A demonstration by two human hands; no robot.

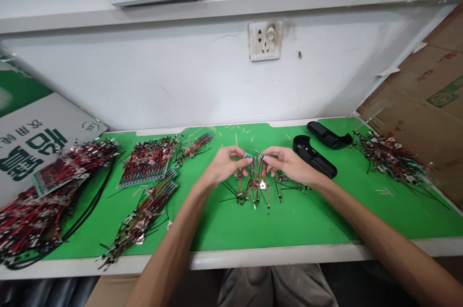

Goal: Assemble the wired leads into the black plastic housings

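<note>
My left hand (228, 163) pinches one end of a small green circuit board (249, 156) with red and black wires. Opposite it, my right hand (285, 164) is closed on another green board piece (261, 157). A narrow gap seems to lie between the two pieces; whether they still join is too small to tell. Red and black wires (256, 191) hang below both hands to the mat, with a white connector (263, 184) among them. Just right of my right hand lies a black plastic shell half (318, 162), with a second black shell half (327, 135) behind it.
Wired board panels (144, 162) and a long wired bundle (148, 215) lie left on the green mat (282, 230). A bigger wired heap (39, 220) fills the far left beside a printed carton (47, 138). Loose wired boards (392, 157) lie right, near a cardboard wall (423, 99).
</note>
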